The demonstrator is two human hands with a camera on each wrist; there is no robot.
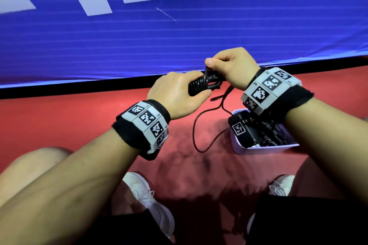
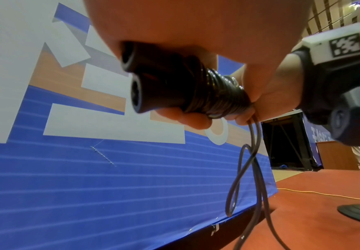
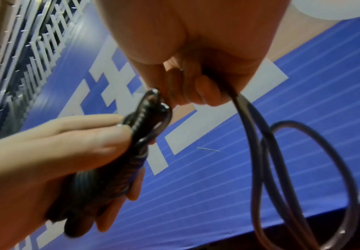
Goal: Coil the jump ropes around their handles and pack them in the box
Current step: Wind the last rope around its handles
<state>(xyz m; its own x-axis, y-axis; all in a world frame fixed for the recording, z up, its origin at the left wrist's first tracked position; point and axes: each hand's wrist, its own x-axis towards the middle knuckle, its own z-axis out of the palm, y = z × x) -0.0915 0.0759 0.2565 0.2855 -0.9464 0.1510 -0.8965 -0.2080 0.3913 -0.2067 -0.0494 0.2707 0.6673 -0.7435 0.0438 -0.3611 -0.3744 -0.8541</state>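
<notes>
My left hand (image 1: 179,93) grips two black jump rope handles (image 2: 153,81) held side by side, with dark cord coiled (image 2: 222,94) tightly round them. Just above the bundle, my right hand (image 1: 225,65) pinches the cord (image 3: 237,96) and holds a loop (image 1: 207,74) against the coils. The loose rest of the rope (image 1: 199,125) hangs down in a long loop to the red floor. In the right wrist view the bundle (image 3: 110,169) lies in my left palm. A white box (image 1: 262,150) on the floor at the right holds other coiled black ropes (image 1: 272,131).
A blue and white banner wall (image 1: 179,36) stands close in front, with a black strip along its foot. Red carpet (image 1: 69,121) covers the floor. My knees and white shoes (image 1: 147,195) are below. A yellow cable (image 2: 324,194) and a black stand base (image 2: 359,211) lie at the right.
</notes>
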